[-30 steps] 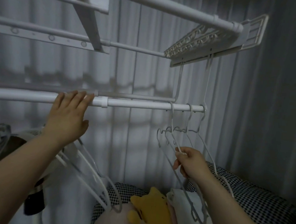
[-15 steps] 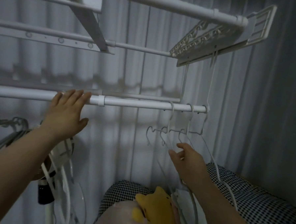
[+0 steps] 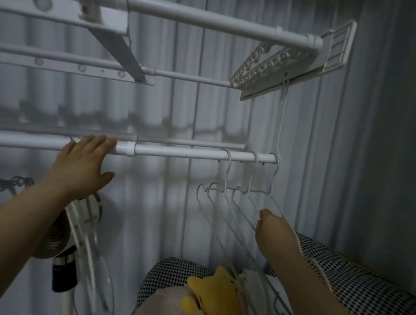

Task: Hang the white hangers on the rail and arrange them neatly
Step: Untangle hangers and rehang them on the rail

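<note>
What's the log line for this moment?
left hand: fingers on rail | right hand: grips one of the hangers hooked at rail's right end | stage: arranging

White hangers (image 3: pixel 226 177) are hooked over the right end of the white rail (image 3: pixel 178 153), on which the left hand (image 3: pixel 81 167) is laid flat.

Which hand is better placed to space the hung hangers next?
Right: the right hand grips a wire of the hangers. The left hand rests on the rail, well left of them.
</note>
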`<state>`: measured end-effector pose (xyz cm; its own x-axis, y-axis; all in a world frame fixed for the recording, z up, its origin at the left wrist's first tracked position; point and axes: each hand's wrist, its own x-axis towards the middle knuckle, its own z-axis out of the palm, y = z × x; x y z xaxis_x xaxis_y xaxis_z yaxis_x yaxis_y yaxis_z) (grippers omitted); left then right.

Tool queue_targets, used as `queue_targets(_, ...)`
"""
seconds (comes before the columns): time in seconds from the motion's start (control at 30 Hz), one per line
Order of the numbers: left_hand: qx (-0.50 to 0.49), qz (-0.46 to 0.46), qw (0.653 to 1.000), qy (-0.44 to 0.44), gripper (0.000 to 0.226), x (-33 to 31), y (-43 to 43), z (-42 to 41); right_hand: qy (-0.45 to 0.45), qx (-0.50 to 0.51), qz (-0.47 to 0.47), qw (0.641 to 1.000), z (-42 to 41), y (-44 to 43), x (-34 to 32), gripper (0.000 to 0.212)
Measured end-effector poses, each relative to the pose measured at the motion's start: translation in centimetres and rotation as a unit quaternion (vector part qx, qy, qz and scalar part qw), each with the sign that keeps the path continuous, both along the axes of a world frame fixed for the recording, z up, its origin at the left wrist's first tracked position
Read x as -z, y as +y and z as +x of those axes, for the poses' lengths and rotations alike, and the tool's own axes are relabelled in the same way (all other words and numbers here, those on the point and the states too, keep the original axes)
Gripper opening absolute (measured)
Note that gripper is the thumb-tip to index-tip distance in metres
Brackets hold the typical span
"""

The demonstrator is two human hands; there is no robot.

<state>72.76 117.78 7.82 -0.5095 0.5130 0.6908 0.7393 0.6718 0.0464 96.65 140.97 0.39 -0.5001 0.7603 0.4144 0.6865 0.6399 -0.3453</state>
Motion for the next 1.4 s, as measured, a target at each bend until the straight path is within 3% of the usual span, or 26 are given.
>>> queue_targets(0.07, -0.002, -0.006, 1.0, -0.006, 0.073, -0.1, -0.1, 0.1, 0.015, -0.002, 0.037, 0.999, -0.3, 0.3, -0.1, 0.013)
queue_targets(0.13, -0.004, -0.01, 1.0, -0.011, 0.073, -0.2, -0.1, 0.2, 0.019, 0.001, 0.106, 0.994, -0.3, 0.3, 0.0, 0.044)
queue_targets(0.23, -0.009, -0.019, 1.0, -0.013, 0.074, -0.3, -0.3, 0.3, -0.031, 0.009, 0.032, 0.999, -0.1, -0.4, -0.1, 0.024)
queue_targets(0.33, -0.004, -0.022, 1.0, -0.013, 0.073, -0.3, -0.3, 0.4, -0.044, 0.004, 0.04, 0.998, 0.0, -0.5, -0.2, 0.034)
queue_targets(0.6, 0.009, -0.017, 1.0, -0.012, 0.073, -0.3, -0.3, 0.2, -0.009, 0.011, 0.003, 1.0, 0.1, -0.3, -0.4, 0.023)
queue_targets(0.73, 0.012, -0.009, 1.0, -0.015, 0.073, -0.3, -0.2, 0.2, -0.035, 0.021, -0.005, 0.999, 0.2, -0.3, -0.6, 0.02)
queue_targets(0.87, 0.005, -0.018, 1.0, -0.014, 0.072, -0.3, -0.2, 0.3, -0.027, 0.028, -0.019, 0.999, 0.5, -0.8, -1.2, 0.025)
queue_targets(1.0, 0.005, -0.012, 1.0, -0.015, 0.072, -0.3, -0.2, 0.2, -0.031, 0.025, -0.024, 0.999, 0.7, -0.9, -1.4, 0.043)
queue_targets(1.27, 0.013, 0.001, 1.0, -0.017, 0.072, -0.2, -0.1, 0.1, -0.029, 0.002, -0.023, 0.999, 0.9, -1.2, -1.8, 0.013)
queue_targets(1.4, 0.026, 0.052, 0.998, 0.004, 0.062, 0.6, -1.3, 0.3, 0.024, -0.02, 0.022, 0.999, 1.5, -2.2, -2.5, 0.047)
